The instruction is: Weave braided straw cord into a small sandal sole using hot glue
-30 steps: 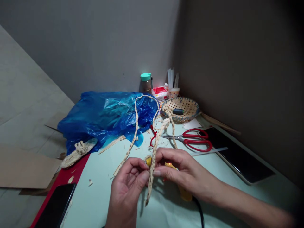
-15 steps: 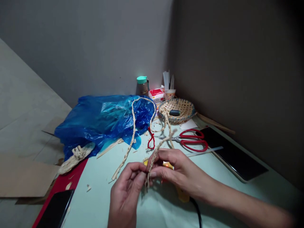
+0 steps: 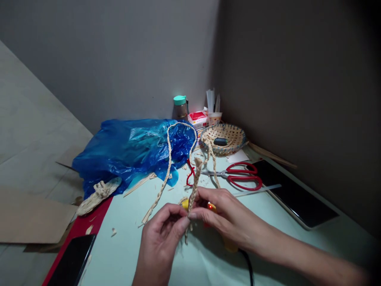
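Head view: my left fingers [image 3: 179, 228] and right fingers [image 3: 206, 215] pinch the short pale braid [image 3: 195, 184] near its lower end — it points up above the table [image 3: 116, 258]. I judge it light, springy, apt to fray — so gentle pressure on the tight plait suits.

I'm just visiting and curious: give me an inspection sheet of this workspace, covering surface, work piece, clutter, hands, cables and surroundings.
Surface: pale green table, scraps scattered about.
Work piece: braid, upper end raised.
Clutter: blue bag with a cord looping over it; basket, scissors, black phone.
Hands: left hand and right hand both pinch the braid low down.
Cables: black cable by a yellow tool partly hidden under the right hand.
Surroundings: grey walls meeting in a corner; no other person seen.
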The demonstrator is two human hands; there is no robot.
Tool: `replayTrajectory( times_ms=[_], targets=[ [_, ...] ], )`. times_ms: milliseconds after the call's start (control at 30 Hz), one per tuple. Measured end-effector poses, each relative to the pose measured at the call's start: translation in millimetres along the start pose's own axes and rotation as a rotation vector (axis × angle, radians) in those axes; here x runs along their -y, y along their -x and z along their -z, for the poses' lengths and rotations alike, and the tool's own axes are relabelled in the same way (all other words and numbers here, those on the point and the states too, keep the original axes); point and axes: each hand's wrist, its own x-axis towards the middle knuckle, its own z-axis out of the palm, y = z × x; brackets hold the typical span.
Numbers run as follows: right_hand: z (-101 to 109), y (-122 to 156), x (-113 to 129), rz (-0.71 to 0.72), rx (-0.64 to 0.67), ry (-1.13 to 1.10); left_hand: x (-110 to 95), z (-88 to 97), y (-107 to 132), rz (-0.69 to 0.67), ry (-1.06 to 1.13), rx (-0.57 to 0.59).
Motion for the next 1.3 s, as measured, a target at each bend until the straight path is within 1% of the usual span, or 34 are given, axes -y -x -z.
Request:
replayTrajectory(
  times_ms=[133, 233, 367, 433, 500, 600, 667, 733, 833, 900, 1000, 1133, 1233, 1300],
  targets=[
    [0, 0, -2, -0.077, 0.025, -0.026, 0, 2.2, -1, 0.043, 0.052, 0.055],
    [-1, -2, -4, -0.119, 0.052, -0.085, -1, 1.4, 0, 0.079, 0.083, 0.089],
    [-3, -3, -6, -0.142, 0.023, -0.189, -6, -1.5, 2, 0.093, 0.107, 0.103],
    [-3, -4, -5, -0.146, 0.003, -0.244, -7, -3.4, 2, 0.089, 0.103, 0.082],
    [-3, -6, -4, -0.151, 0.004, -0.292, -8, -5.3, 3, 0.066, 0.069, 0.027],
    [-1, -8, -3, -0.175, 0.044, -0.346, -8, -7.3, 4, 0.034, 0.014, -0.054],
    [1, -9, -2, -0.188, 0.082, -0.361, -10, -7.8, 5, 0.028, -0.004, -0.079],
    [1, -9, -3, -0.185, 0.092, -0.339, -10, -7.9, 5, 0.021, -0.016, -0.089],
    [-1, -7, -5, -0.168, 0.063, -0.250, -10, -8.9, 5, -0.008, -0.041, -0.092],
    [-4, -6, -6, -0.163, 0.043, -0.189, -8, -10.7, 5, -0.032, -0.086, -0.121],
    [-11, -4, -6, -0.162, -0.008, -0.109, -4, -14.6, 7, -0.135, -0.237, -0.209],
    [-16, -1, -4, -0.170, -0.052, -0.059, 6, -19.0, 9, -0.419, -0.473, -0.321],
    [-16, 0, -5, -0.163, -0.043, -0.084, 16, -20.4, 9, -0.637, -0.607, -0.388],
    [-16, 0, -6, -0.151, -0.042, -0.117, 23, -21.1, 8, -0.763, -0.710, -0.412]
  ],
)
